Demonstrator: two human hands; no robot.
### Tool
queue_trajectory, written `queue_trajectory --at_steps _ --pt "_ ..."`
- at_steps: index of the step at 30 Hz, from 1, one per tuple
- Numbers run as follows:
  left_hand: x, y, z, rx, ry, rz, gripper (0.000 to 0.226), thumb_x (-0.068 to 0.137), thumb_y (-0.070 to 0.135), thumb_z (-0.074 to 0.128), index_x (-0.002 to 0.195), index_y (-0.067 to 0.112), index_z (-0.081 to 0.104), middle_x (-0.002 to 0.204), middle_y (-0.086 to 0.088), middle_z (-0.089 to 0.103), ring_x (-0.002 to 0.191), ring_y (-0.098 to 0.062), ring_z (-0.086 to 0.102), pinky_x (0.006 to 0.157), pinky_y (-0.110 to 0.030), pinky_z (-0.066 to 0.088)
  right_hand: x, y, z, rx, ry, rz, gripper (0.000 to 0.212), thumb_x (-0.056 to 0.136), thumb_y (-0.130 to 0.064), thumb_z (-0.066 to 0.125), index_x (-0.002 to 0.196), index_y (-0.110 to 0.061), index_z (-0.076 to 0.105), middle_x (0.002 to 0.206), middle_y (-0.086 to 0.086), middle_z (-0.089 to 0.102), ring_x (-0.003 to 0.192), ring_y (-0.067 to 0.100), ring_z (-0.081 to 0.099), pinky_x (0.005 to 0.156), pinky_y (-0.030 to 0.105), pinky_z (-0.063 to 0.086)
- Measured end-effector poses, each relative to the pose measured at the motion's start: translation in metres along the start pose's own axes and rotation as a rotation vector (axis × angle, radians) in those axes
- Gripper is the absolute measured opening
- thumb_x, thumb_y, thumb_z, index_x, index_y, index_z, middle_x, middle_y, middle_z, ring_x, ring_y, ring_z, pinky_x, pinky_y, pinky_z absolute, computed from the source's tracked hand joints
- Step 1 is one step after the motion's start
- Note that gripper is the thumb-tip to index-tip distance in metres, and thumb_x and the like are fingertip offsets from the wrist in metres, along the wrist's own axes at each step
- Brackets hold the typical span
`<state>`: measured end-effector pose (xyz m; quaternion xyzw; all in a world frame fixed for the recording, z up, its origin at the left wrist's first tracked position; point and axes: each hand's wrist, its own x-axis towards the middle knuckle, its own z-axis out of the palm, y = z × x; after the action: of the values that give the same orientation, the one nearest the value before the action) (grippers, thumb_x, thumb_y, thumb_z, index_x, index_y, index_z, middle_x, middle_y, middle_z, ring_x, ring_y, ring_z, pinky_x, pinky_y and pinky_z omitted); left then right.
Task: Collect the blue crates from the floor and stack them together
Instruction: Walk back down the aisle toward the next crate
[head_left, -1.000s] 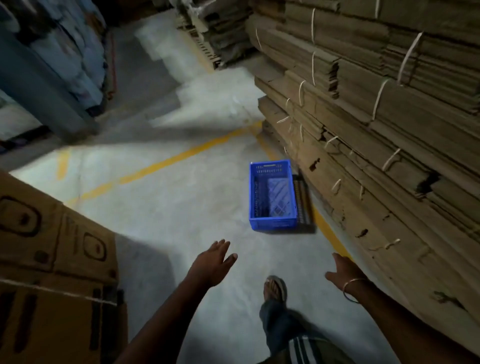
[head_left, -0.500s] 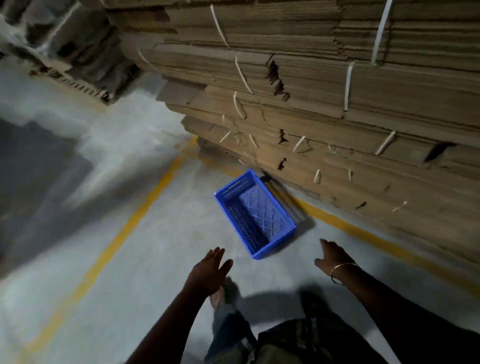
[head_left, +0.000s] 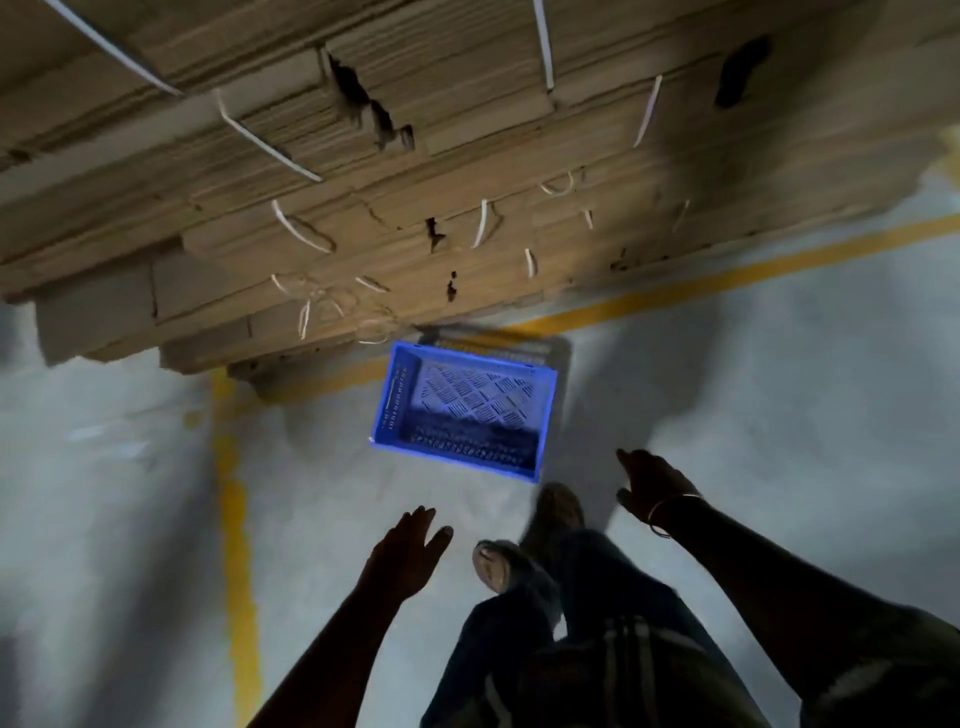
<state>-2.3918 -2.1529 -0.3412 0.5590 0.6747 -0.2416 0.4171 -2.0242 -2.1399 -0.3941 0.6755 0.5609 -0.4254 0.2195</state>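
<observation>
One blue plastic crate (head_left: 470, 410) lies upright and empty on the grey floor, its long side towards me, close against the foot of a cardboard stack. My left hand (head_left: 408, 553) reaches forward with fingers spread, below and left of the crate, holding nothing. My right hand (head_left: 649, 480), with a bangle on the wrist, is stretched out just beyond the crate's near right corner, also empty. Neither hand touches the crate.
A tall stack of flattened cardboard sheets (head_left: 363, 182) tied with white straps fills the top of the view. Yellow floor lines (head_left: 234, 519) run down the left and behind the crate. My feet (head_left: 524, 540) stand just before the crate.
I have stepped closer and turned, so the crate now lies broadside in front of me. Both hands have come nearer to it, the right one almost level with its corner.
</observation>
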Motion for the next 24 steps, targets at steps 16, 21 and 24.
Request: queue_trajectory --at_steps 16,21,24 --pt "0.384 -0.122 -0.034 0.207 0.137 -0.073 0.049 0.097 0.040 0.052 0.136 0.009 0.051 0.130 -0.025 0.056 0.119 -0.042 0.054 0.099 -0.045 0.044 0.285 -0.100 0.161 0.558 0.039 0.335 0.093 0.086 -0.031 0.068 0.154 -0.005 0.009 0.160 0.017 0.021 0.144 0.032 0.028 0.115 0.036 0.027" --pt "0.525 -0.173 -0.013 0.170 0.215 -0.146 0.076 0.094 0.039 0.059 0.150 -0.002 0.029 0.149 -0.029 0.040 0.139 -0.044 0.035 0.111 -0.050 0.034 0.385 -0.106 0.236 0.769 0.071 0.473 0.096 0.078 -0.038 0.075 0.151 -0.016 0.017 0.138 0.023 0.049 0.119 0.041 0.053 0.092 0.041 0.045" --pt "0.570 -0.202 0.014 0.012 0.164 -0.216 0.077 0.081 0.049 0.067 0.139 0.006 0.040 0.132 -0.030 0.055 0.121 -0.047 0.054 0.103 -0.054 0.044 0.409 -0.104 0.270 0.938 0.192 0.541 0.096 0.069 -0.039 0.078 0.145 -0.019 0.025 0.132 0.021 0.050 0.113 0.041 0.055 0.092 0.044 0.047"
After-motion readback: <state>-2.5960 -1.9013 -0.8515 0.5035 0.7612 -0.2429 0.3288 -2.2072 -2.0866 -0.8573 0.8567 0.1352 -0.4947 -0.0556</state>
